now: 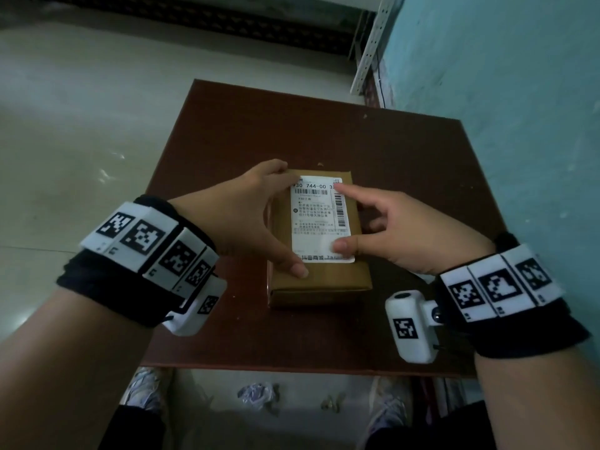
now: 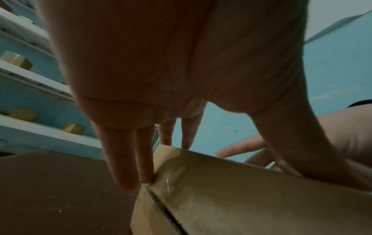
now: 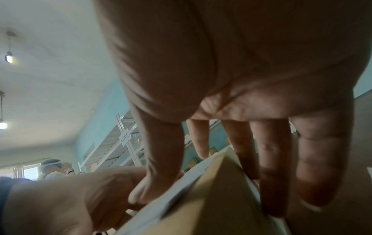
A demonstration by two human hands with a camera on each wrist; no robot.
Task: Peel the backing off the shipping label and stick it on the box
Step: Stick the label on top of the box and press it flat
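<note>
A brown cardboard box (image 1: 319, 280) lies flat in the middle of the dark brown table (image 1: 357, 134). The white shipping label (image 1: 319, 219) lies flat on its top face. My left hand (image 1: 285, 219) spans the box's left side, fingers straight at the far-left corner and thumb (image 1: 300, 271) resting on the near top. My right hand (image 1: 344, 217) presses the label with its index fingertip at the far-right corner and its thumb (image 1: 341, 245) near the bottom edge. In the right wrist view its other fingers (image 3: 275, 167) reach straight down the box's (image 3: 211, 206) right side.
A blue wall (image 1: 519, 92) runs along the table's right. White metal shelving (image 1: 370, 50) stands at the back right. Shelves with small boxes (image 2: 18, 60) show in the left wrist view. Scraps of litter (image 1: 256, 394) lie on the floor below the table's near edge.
</note>
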